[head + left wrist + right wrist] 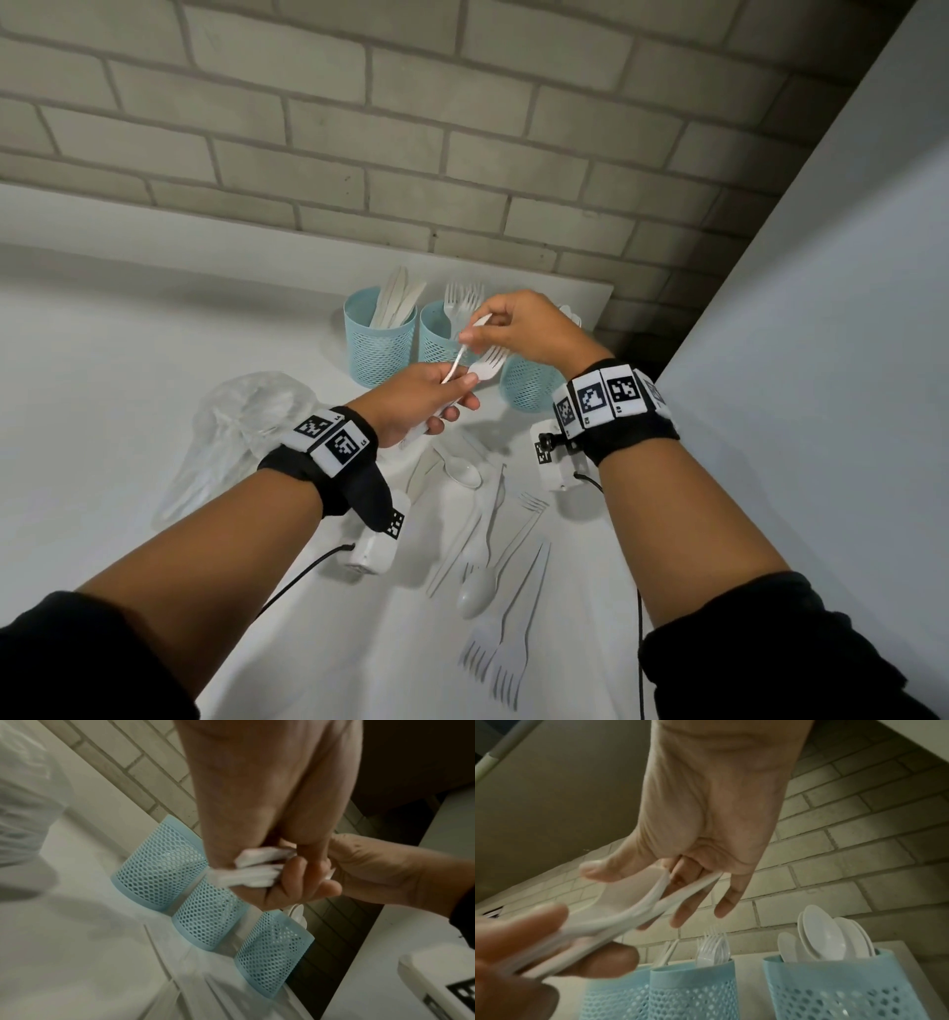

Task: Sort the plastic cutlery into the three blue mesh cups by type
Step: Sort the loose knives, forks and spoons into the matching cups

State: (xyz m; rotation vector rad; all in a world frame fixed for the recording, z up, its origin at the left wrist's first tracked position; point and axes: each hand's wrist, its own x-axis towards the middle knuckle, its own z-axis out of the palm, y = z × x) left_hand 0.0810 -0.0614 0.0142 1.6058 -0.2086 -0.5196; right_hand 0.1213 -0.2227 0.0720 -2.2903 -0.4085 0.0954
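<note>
Loose cutlery [493, 555] lies nearest on the table [128, 360]. Above it, the left hand [411, 406] grips a fork [488, 360] and other pieces; the right hand [524, 329] pinches one piece [475, 334]. Beyond stand three cups [380, 339], part filled.

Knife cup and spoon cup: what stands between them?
The fork cup stands between the knife cup and the spoon cup, fork tines poking up from it. The head view shows it; the right wrist view confirms forks there.
</note>
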